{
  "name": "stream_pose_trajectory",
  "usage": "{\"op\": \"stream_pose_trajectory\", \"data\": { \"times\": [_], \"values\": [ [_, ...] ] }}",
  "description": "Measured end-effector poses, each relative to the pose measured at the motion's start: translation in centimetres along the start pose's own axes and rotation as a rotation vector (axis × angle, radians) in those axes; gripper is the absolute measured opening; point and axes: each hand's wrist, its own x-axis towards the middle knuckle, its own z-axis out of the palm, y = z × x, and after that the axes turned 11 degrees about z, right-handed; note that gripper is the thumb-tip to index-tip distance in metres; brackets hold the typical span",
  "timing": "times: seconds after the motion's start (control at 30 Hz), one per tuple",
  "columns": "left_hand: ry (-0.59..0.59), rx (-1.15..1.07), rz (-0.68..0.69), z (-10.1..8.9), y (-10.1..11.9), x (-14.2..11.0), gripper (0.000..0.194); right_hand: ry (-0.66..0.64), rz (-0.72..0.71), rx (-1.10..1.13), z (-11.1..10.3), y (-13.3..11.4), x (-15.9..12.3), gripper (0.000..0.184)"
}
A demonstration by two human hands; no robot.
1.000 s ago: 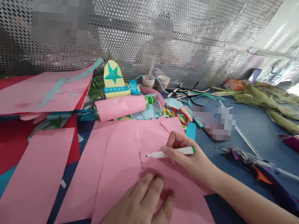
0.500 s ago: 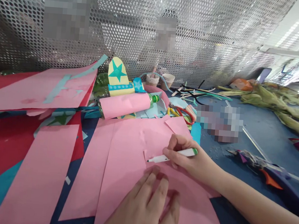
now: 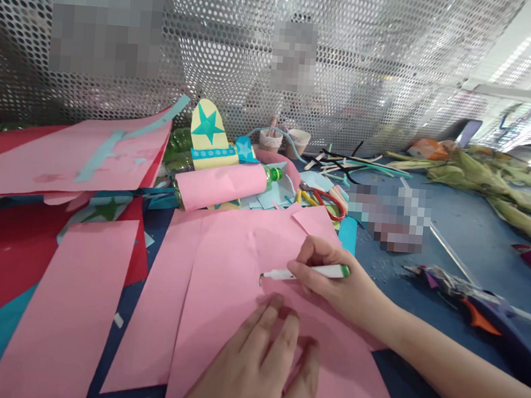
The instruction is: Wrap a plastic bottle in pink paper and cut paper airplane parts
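My right hand [image 3: 328, 271] is closed around a white marker pen [image 3: 279, 274] with a green end. The pen slants to the left, its dark tip on a large pink paper sheet [image 3: 223, 269]. Beside the tip shows a small dark mark. My left hand [image 3: 262, 358] lies on the same sheet just below the tip, fingers stretched out and palm down. A smaller pink piece [image 3: 312, 220] lies at the sheet's upper right, above my right hand.
Behind the sheet lies a green bottle wrapped in pink paper [image 3: 223, 186], near red-handled scissors [image 3: 329, 203]. Pink strips [image 3: 65, 293] and red paper [image 3: 8, 252] cover the left. A glue gun [image 3: 481, 317] lies right, corn husks [image 3: 492, 174] farther back. Paper cups [image 3: 270, 140] stand near the perforated metal wall.
The pen tip has shifted slightly up and left with my right hand, and a short dark mark now shows on the pink sheet. My left hand has stayed in place.
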Motion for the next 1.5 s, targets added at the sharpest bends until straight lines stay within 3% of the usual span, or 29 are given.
{"op": "stream_pose_trajectory", "data": {
  "times": [0.33, 0.4, 0.5, 0.57, 0.67, 0.7, 0.73, 0.87, 1.07, 1.17, 1.2, 1.27, 1.37, 1.5],
  "values": [
    [0.010, -0.112, -0.079, 0.2, 0.0, -0.3, 0.036, 0.137, -0.034, -0.059, -0.6, 0.3, 0.1, 0.026],
    [0.058, -0.091, -0.097, 1.3, 0.7, -0.3, 0.035, 0.161, -0.036, -0.066, -0.7, 0.1, 0.0, 0.025],
    [0.266, 0.037, -0.303, 3.5, 2.1, -0.1, 0.031, 0.198, -0.041, -0.089, -0.8, 0.1, 0.0, 0.024],
    [0.297, 0.074, -0.288, 4.0, 2.4, -0.1, 0.029, 0.217, -0.033, -0.099, -0.9, 0.1, 0.0, 0.023],
    [0.210, 0.038, -0.160, 2.6, 1.4, -0.1, 0.030, 0.233, -0.020, -0.104, -1.1, 0.0, 0.1, 0.023],
    [0.065, -0.020, -0.074, 1.9, 1.0, -0.1, 0.033, 0.235, -0.019, -0.108, -1.2, 0.0, 0.1, 0.023],
    [0.024, -0.031, -0.022, 1.1, 0.5, -0.1, 0.034, 0.236, -0.018, -0.112, -1.2, -0.1, 0.1, 0.023],
    [-0.011, -0.020, -0.001, -0.5, -0.4, 0.1, 0.035, 0.244, -0.019, -0.125, -1.4, -0.3, 0.1, 0.023],
    [-0.002, -0.031, 0.001, -0.2, -0.1, -0.1, 0.035, 0.240, -0.028, -0.140, -1.5, -0.5, 0.0, 0.023],
    [0.088, -0.016, -0.067, 1.4, 0.7, -0.2, 0.032, 0.232, -0.031, -0.147, -1.5, -0.7, -0.1, 0.023],
    [0.217, 0.028, -0.128, 2.1, 1.1, -0.2, 0.027, 0.230, -0.035, -0.148, -1.6, -0.8, -0.1, 0.023],
    [0.303, 0.064, -0.227, 3.5, 2.0, -0.1, 0.024, 0.224, -0.041, -0.148, -1.6, -0.9, -0.1, 0.024],
    [0.332, 0.049, -0.262, 4.8, 2.8, 0.0, 0.021, 0.212, -0.038, -0.144, -1.7, -1.0, -0.1, 0.025],
    [0.333, 0.058, -0.239, 3.6, 2.1, 0.1, 0.020, 0.236, -0.026, -0.075, -1.7, -1.0, -0.4, 0.022]
  ]
}}
